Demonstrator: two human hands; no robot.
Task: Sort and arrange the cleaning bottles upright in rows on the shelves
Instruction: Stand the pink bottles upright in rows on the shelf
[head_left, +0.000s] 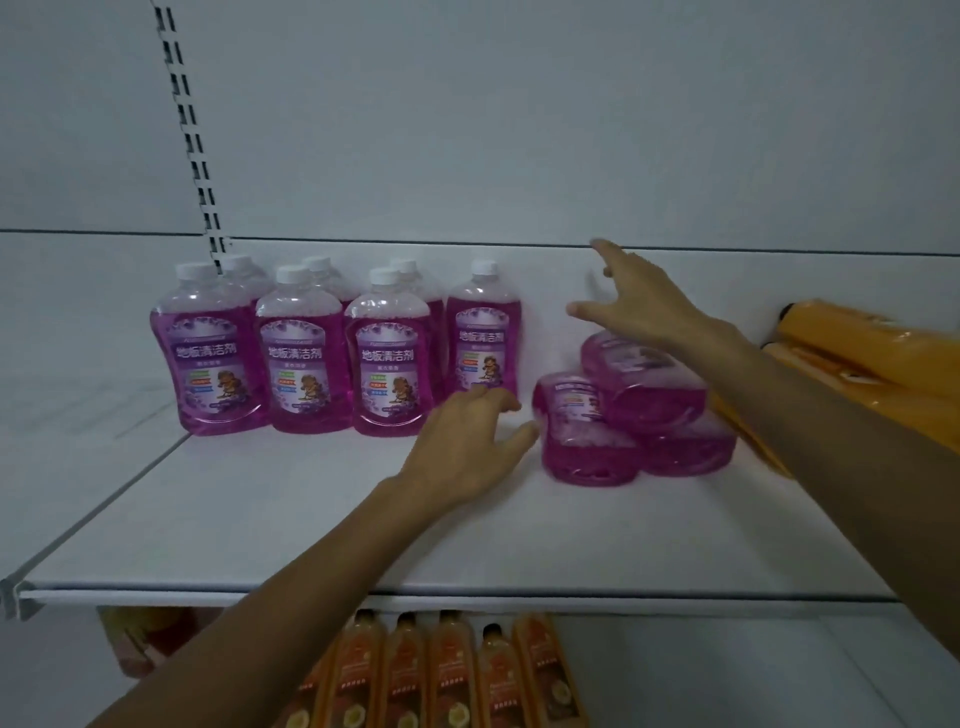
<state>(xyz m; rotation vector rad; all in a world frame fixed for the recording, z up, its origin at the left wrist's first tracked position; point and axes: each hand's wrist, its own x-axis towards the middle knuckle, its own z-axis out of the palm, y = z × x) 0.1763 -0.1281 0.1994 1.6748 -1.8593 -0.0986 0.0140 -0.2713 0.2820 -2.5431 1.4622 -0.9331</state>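
Observation:
Several purple cleaning bottles (298, 358) with white caps stand upright in rows at the back left of the white shelf (311, 519). The rightmost upright bottle (483, 338) stands alone. To its right lies a pile of three purple bottles (587, 436) on their sides, one (649, 389) stacked on the others. My left hand (467, 441) hovers with relaxed fingers between the upright bottle and the pile, holding nothing. My right hand (639, 301) is spread open just above the top lying bottle, not gripping it.
Yellow-orange bottles (872, 358) lie on their sides at the shelf's right end. On the lower shelf, several orange bottles (452, 670) stand in a row. A slotted upright rail (192, 140) runs up the back panel at left. Bare shelf surface stretches in front.

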